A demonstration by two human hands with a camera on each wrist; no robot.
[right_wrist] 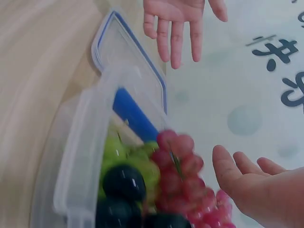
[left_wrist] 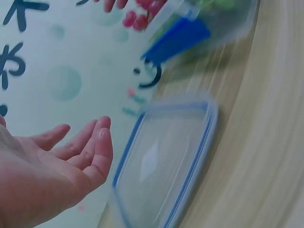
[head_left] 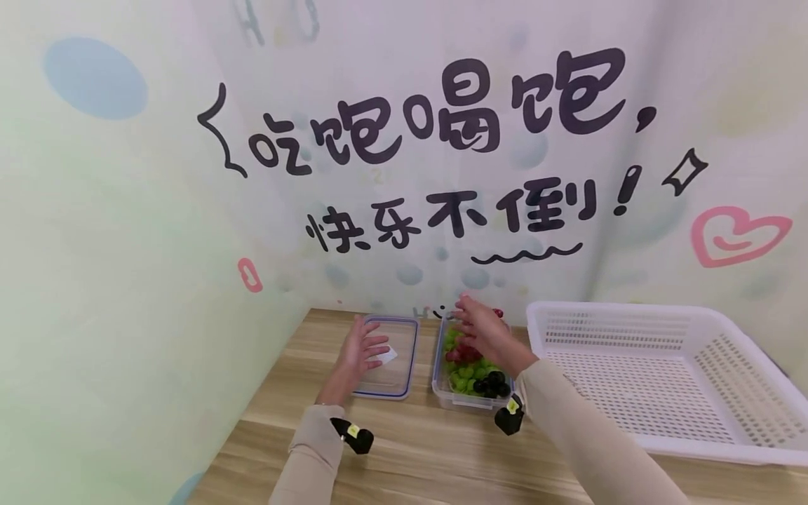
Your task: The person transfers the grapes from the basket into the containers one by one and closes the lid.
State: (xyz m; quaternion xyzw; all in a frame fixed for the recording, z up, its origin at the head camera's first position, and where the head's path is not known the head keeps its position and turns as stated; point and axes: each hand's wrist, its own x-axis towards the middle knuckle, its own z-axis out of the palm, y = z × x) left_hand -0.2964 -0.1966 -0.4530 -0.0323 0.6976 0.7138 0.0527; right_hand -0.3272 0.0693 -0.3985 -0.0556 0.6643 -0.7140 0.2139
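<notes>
My left hand [head_left: 358,347] hovers over a clear plastic lid [head_left: 402,351] with a blue seal, its fingers spread and relaxed. A small white label lies in the middle of that lid. To the right, a clear food container [head_left: 470,402] holds green grapes [head_left: 463,379], red grapes [right_wrist: 180,171] and dark grapes [head_left: 492,384]. The red bunch reaches above the container's rim in the right wrist view. Above the fruit is my right hand [head_left: 487,333], fingers loosely extended with nothing in them. Inside the container, a blue strip [right_wrist: 135,116] shows near one wall.
A large white plastic basket [head_left: 631,310] with perforated sides stands to the right of the container. All of it sits on a wood-grain table [head_left: 404,456]. Behind rises a pale wall [head_left: 442,280] with black lettering, and another wall bounds the left side.
</notes>
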